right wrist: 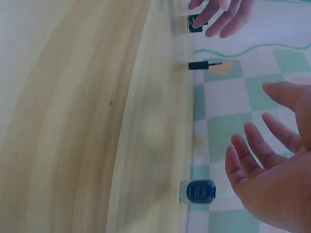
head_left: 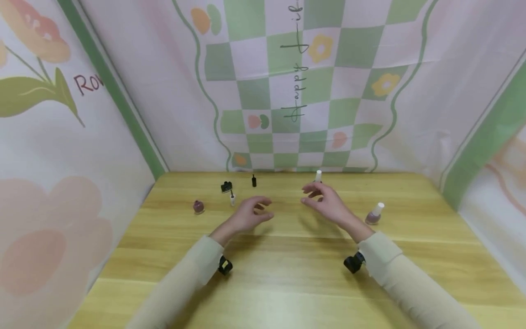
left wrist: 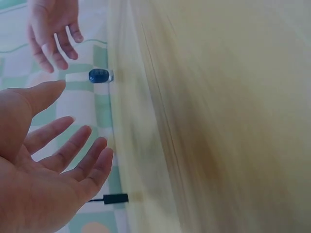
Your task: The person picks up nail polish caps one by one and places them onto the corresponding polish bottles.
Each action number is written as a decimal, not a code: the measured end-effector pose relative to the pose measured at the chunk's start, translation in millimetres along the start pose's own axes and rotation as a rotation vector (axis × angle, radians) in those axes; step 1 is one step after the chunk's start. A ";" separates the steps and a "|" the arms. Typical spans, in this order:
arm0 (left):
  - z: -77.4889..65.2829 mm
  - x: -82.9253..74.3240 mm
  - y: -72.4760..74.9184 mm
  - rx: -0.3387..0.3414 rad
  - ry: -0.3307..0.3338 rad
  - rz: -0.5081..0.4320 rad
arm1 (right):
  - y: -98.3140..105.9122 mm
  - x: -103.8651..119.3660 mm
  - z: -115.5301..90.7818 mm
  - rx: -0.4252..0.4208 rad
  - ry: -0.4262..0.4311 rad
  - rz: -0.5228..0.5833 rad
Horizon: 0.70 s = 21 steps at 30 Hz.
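My left hand (head_left: 250, 214) hovers over the table with fingers loosely bent and nothing in it. Nearest to it is a white cap with its brush up (head_left: 232, 198); a black brush cap (head_left: 254, 181) stands farther back. Facing it across a gap, my right hand (head_left: 326, 203) is also relaxed and holds nothing. Behind its fingers shows a white-capped nail polish bottle (head_left: 318, 175), mostly hidden in the head view. The right wrist view shows a dark blue nail polish bottle (right wrist: 200, 191) beside the right hand.
To the left are an uncapped purple nail polish bottle (head_left: 198, 207) and a black nail polish bottle (head_left: 226, 186). A mauve bottle with a white cap (head_left: 374, 215) stands right of my right forearm. Printed cloth (head_left: 283, 91) hangs behind the wooden table (head_left: 279, 283).
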<state>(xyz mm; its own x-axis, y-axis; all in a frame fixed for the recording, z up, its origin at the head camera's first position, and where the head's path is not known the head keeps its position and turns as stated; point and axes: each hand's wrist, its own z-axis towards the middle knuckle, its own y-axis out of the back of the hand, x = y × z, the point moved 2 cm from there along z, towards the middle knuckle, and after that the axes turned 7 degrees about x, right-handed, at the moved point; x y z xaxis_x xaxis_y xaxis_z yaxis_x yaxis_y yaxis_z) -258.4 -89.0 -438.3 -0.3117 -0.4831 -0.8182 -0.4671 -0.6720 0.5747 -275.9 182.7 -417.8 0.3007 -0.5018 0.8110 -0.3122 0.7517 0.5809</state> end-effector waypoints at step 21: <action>-61.7 20.6 27.7 -0.212 0.010 0.106 | -41.8 28.2 20.0 0.027 0.098 -0.008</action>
<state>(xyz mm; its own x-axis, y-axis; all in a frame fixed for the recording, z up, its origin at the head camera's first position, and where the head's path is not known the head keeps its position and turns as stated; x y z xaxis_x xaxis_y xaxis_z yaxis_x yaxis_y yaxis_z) -226.7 -152.1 -438.3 -0.3408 -0.5624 -0.7534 -0.2478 -0.7193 0.6490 -272.4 128.5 -417.8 0.3891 -0.4625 0.7967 -0.3333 0.7356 0.5898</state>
